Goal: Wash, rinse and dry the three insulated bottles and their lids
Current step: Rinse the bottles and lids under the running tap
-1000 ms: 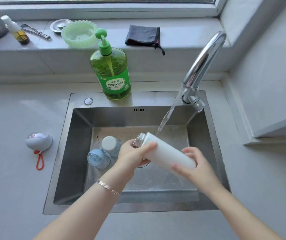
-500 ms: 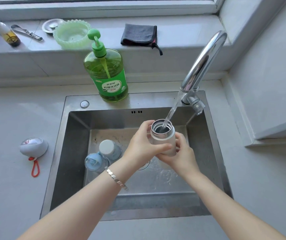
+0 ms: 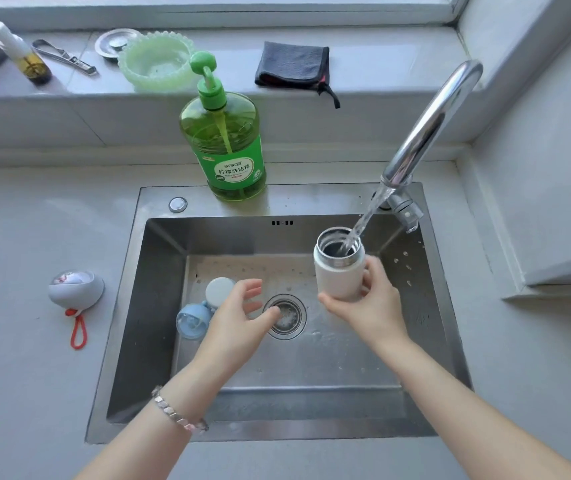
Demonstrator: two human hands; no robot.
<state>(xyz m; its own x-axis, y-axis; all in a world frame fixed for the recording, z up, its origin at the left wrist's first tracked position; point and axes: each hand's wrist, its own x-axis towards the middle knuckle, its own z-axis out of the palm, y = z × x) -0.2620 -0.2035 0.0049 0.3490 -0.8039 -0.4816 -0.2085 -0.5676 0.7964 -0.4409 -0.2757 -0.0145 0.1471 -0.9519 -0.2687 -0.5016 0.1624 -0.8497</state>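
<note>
The right hand (image 3: 370, 306) grips the bottle (image 3: 337, 275) low on its white body, thumb across the front and fingers wrapped behind. It holds the bottle upright over the right half of the sink (image 3: 159, 202). The bottle's open mouth sits under the tap (image 3: 429, 123), and the stream falls into it. The right forearm reaches in from the lower right.

The left hand (image 3: 239, 317) hovers palm down over the basin. Its fingers are loosely spread and hold nothing, with the tips at the edge of the drain (image 3: 291, 317) (a bracelet (image 3: 176, 412) circles that wrist).

Just left of that hand, on the sink floor, a blue item (image 3: 190, 320) and a pale-topped item (image 3: 220, 289) lie close together (bottles or lids, I cannot tell). A soap bottle (image 3: 223, 143) stands on the back rim.
</note>
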